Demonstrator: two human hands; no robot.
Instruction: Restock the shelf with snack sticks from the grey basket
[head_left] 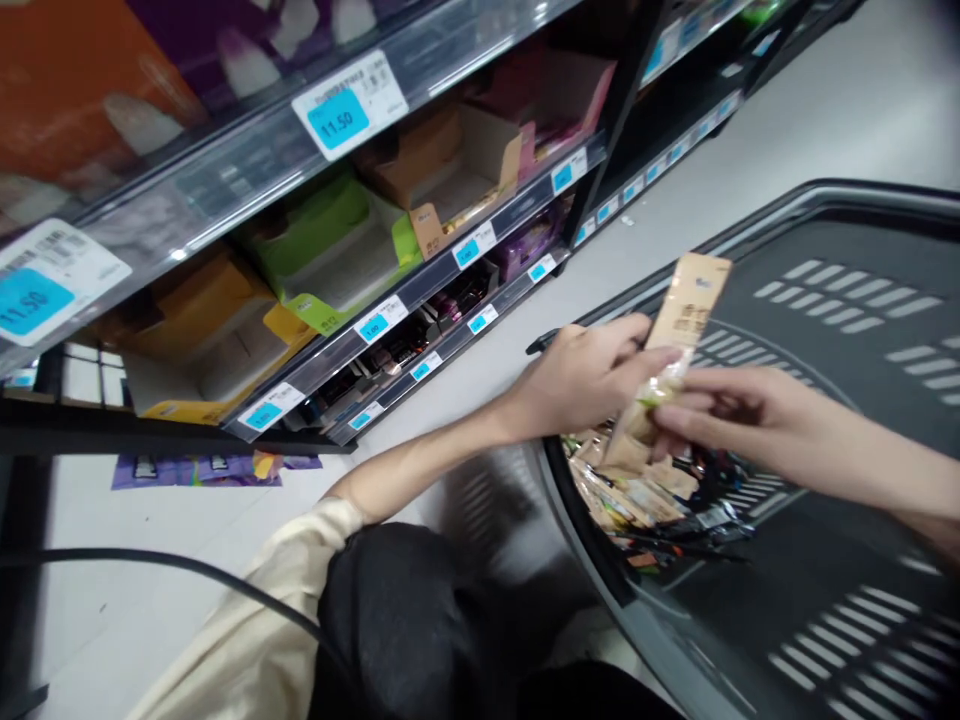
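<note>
My left hand (585,375) and my right hand (731,415) both grip a slim tan snack packet (686,310), held upright over a dark plastic shopping basket (840,610). The left hand's fingers wrap the packet's middle. The right hand pinches its lower end, where a green patch shows. Below the hands, a heap of similar tan and dark packets (652,500) lies in the basket's near-left corner.
Store shelves (420,290) with blue price tags run along the left, holding part-empty cardboard display boxes in yellow, green and brown. Purple packets (195,468) lie on the grey floor under the lowest shelf. My dark-clothed knee (405,620) is at the bottom.
</note>
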